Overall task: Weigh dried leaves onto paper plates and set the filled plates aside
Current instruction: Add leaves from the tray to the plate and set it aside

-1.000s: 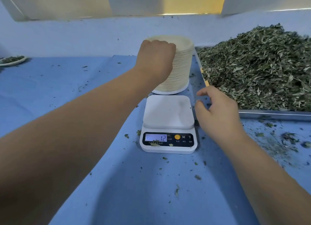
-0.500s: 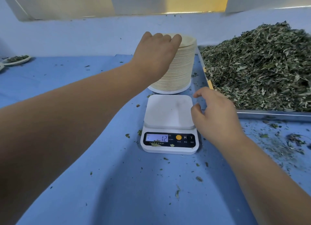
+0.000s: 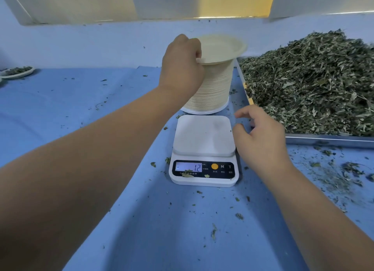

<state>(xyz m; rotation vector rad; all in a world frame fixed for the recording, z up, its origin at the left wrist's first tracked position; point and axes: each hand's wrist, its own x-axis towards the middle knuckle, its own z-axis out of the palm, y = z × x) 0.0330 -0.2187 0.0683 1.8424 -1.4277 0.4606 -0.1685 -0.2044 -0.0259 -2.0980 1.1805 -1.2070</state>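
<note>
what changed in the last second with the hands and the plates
The left hand, earlier resting closed on the plate stack, has pinched the top plate and tilted it up. The right hand still hovers open beside the scale, which stays bare, reading 12.

The left hand (image 3: 182, 66) grips the top paper plate (image 3: 220, 49) by its rim, tilted above the plate stack (image 3: 212, 88). The right hand (image 3: 261, 138) hovers, loosely curled, beside the bare scale (image 3: 203, 149), near the dried leaves (image 3: 311, 80).
</note>
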